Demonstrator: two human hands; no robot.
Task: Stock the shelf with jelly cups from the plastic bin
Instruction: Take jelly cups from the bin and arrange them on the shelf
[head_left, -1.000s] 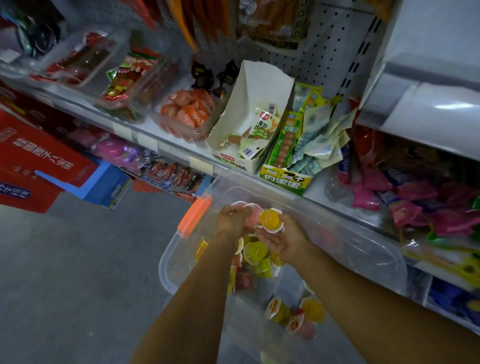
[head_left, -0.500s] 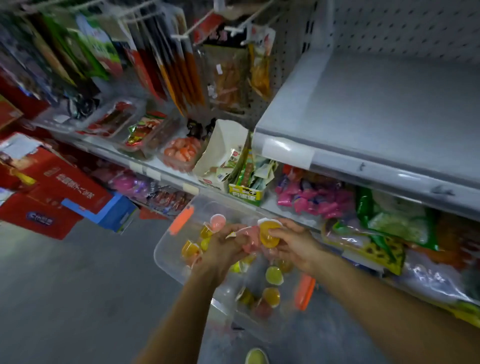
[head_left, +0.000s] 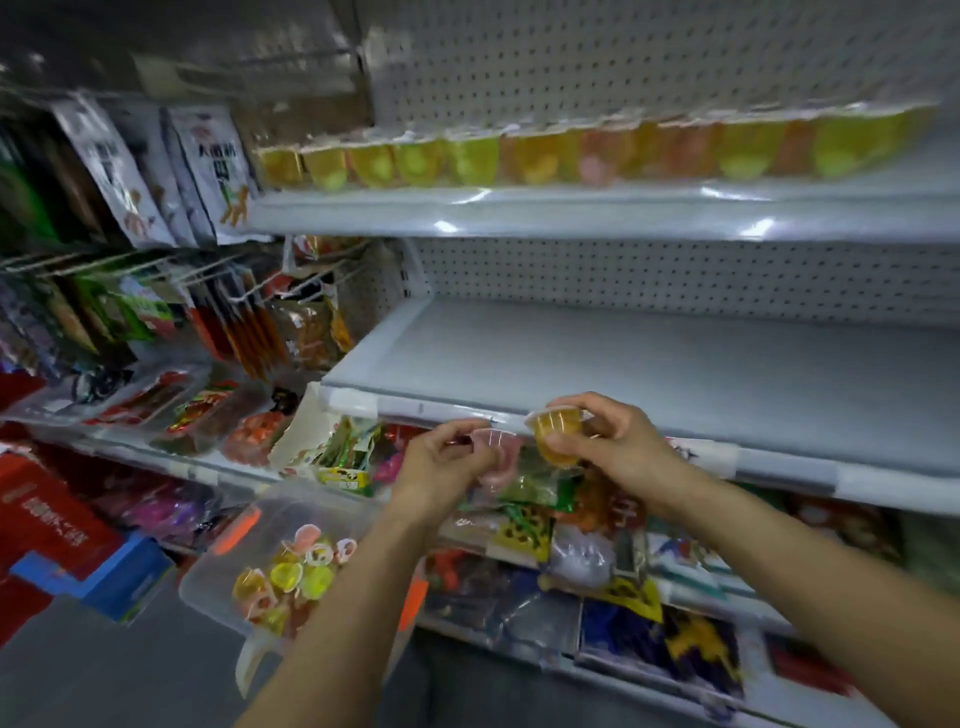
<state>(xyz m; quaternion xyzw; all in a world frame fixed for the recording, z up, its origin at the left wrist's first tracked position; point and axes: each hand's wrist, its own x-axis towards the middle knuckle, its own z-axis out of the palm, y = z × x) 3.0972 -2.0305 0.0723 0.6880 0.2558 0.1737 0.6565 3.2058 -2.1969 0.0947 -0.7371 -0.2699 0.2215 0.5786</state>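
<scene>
My right hand (head_left: 613, 447) grips an orange jelly cup (head_left: 556, 431) just in front of the grey middle shelf (head_left: 623, 364). Beside it, my left hand (head_left: 441, 462) holds a pink jelly cup (head_left: 498, 457) at the same height. Below my left forearm stands the clear plastic bin (head_left: 228, 571) with orange clips, holding several yellow, green and pink jelly cups (head_left: 291, 577). On the upper shelf (head_left: 571, 208) a blurred row of jelly cups (head_left: 571, 156) lines the pegboard back.
Snack packets hang on hooks (head_left: 208, 171) at the left. Trays of wrapped snacks (head_left: 208, 410) fill the left shelf, and packed bags (head_left: 597, 545) fill the shelves under the grey one. Red and blue cartons (head_left: 62, 530) sit on the floor at the left.
Both hands have risen out of the bin with their cups to the edge of the middle shelf. The view has tilted up, bringing the upper shelf's row of cups into sight.
</scene>
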